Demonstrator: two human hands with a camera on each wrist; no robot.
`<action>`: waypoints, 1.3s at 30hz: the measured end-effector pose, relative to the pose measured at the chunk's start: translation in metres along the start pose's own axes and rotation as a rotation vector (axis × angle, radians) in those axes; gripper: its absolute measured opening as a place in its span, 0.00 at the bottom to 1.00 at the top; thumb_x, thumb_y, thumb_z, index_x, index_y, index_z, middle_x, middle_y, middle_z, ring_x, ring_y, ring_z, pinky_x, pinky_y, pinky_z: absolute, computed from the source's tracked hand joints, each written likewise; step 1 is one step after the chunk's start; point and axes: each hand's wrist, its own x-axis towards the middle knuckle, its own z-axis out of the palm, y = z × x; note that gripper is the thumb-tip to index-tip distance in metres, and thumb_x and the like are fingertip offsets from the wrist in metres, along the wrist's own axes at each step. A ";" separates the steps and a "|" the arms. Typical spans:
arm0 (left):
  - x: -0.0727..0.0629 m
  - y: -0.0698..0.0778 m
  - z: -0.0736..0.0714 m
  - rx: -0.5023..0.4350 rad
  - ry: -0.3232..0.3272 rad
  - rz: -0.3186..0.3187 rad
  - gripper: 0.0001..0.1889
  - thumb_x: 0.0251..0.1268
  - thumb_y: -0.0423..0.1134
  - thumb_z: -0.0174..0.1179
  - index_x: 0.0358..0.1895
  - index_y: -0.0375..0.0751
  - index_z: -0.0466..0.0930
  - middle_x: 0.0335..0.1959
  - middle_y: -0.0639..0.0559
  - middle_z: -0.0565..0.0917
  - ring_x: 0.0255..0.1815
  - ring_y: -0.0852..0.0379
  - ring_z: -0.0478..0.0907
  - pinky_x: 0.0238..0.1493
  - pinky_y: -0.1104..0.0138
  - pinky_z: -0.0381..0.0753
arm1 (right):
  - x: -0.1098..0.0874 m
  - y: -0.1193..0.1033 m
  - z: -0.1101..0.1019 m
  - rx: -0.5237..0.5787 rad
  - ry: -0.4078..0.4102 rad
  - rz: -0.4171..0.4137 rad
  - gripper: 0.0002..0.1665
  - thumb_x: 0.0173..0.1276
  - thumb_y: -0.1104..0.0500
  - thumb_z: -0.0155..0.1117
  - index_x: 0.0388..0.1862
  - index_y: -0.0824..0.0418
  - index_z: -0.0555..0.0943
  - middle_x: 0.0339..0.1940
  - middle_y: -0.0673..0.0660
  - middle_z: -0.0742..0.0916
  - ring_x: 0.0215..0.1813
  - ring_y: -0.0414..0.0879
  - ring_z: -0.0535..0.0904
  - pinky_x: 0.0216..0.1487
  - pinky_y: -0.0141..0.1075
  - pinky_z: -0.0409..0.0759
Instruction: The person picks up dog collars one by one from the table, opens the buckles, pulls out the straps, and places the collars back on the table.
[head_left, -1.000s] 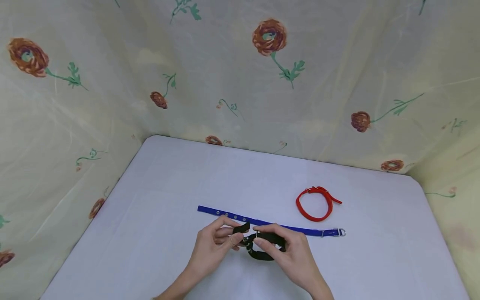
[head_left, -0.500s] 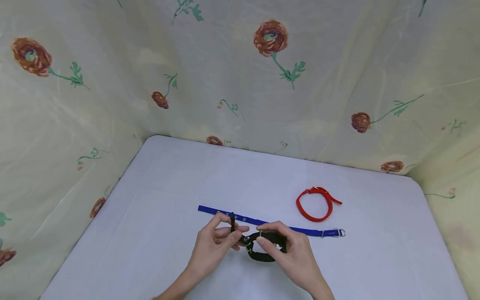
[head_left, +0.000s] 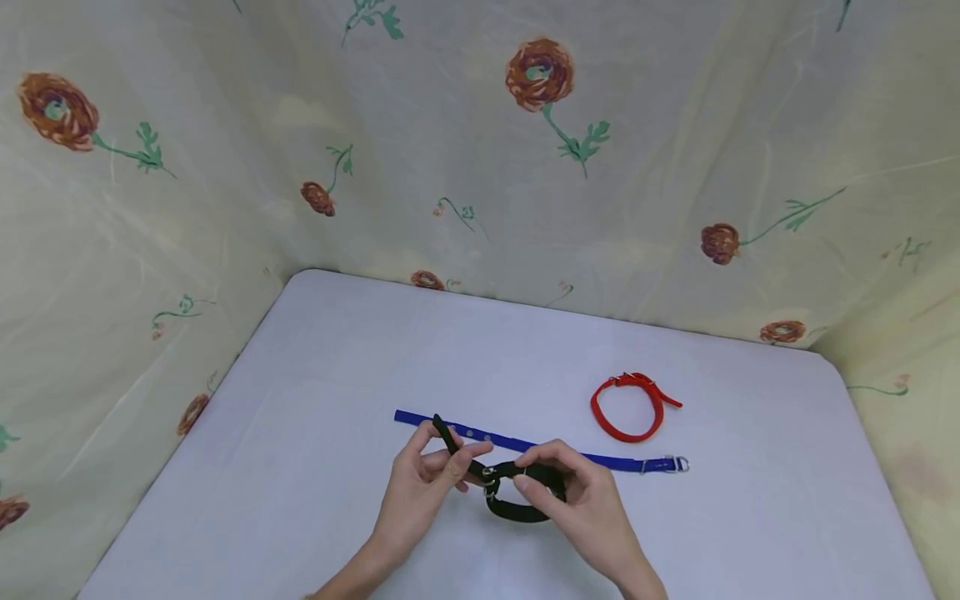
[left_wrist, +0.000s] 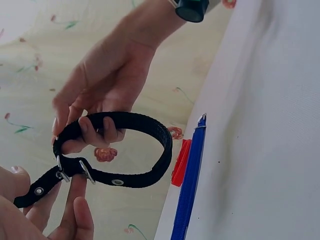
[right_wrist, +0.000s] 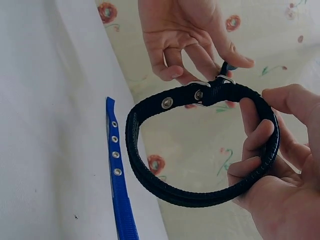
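A black buckled collar, looped into a ring, is held up between both hands. My left hand pinches its free strap end beside the buckle, and the tip pokes up past the fingers. Metal eyelets and the silver buckle show in the left wrist view, with the strap passed through the buckle. My right hand grips the opposite part of the band, fingers curled through the loop, as the right wrist view shows.
Behind the hands a blue collar lies stretched flat on the white table. Farther back to the right rests a red collar, buckled into a ring. Flower-patterned cloth hangs around the table's back and sides.
The black strap's free end has swung leftward and upward, with my left fingers shifting along it. My right hand stays nearly in place; the blue and red collars have not moved.
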 end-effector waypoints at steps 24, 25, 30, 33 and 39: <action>-0.004 -0.020 0.006 0.172 -0.046 0.128 0.13 0.76 0.40 0.69 0.58 0.43 0.84 0.52 0.44 0.93 0.50 0.69 0.87 0.52 0.70 0.82 | -0.002 -0.003 0.004 0.132 -0.063 0.022 0.12 0.79 0.60 0.69 0.56 0.63 0.83 0.53 0.52 0.87 0.58 0.39 0.86 0.62 0.26 0.84; -0.004 -0.021 0.006 0.164 -0.040 0.130 0.13 0.76 0.40 0.69 0.58 0.43 0.84 0.52 0.44 0.92 0.49 0.69 0.87 0.52 0.70 0.81 | -0.002 -0.003 0.004 0.143 -0.065 0.021 0.12 0.79 0.60 0.68 0.56 0.64 0.82 0.53 0.51 0.87 0.58 0.38 0.86 0.62 0.26 0.84; -0.005 -0.021 0.007 0.118 0.010 0.142 0.11 0.76 0.38 0.69 0.55 0.41 0.85 0.51 0.42 0.91 0.47 0.68 0.87 0.53 0.70 0.81 | -0.002 -0.003 0.005 0.155 -0.075 -0.018 0.12 0.79 0.62 0.68 0.56 0.64 0.82 0.54 0.53 0.87 0.60 0.39 0.86 0.63 0.27 0.84; -0.005 -0.019 0.007 0.099 0.030 0.133 0.11 0.75 0.37 0.69 0.55 0.41 0.85 0.51 0.42 0.90 0.47 0.66 0.87 0.54 0.70 0.81 | -0.002 -0.004 0.007 0.146 -0.071 -0.026 0.12 0.78 0.62 0.69 0.56 0.63 0.81 0.57 0.59 0.86 0.60 0.40 0.86 0.62 0.27 0.85; -0.007 -0.015 0.009 0.088 0.023 0.061 0.12 0.71 0.38 0.73 0.54 0.47 0.87 0.53 0.47 0.90 0.50 0.63 0.88 0.57 0.68 0.84 | -0.001 -0.005 0.010 0.059 -0.042 -0.021 0.14 0.77 0.59 0.72 0.59 0.56 0.84 0.56 0.56 0.89 0.59 0.37 0.86 0.65 0.27 0.82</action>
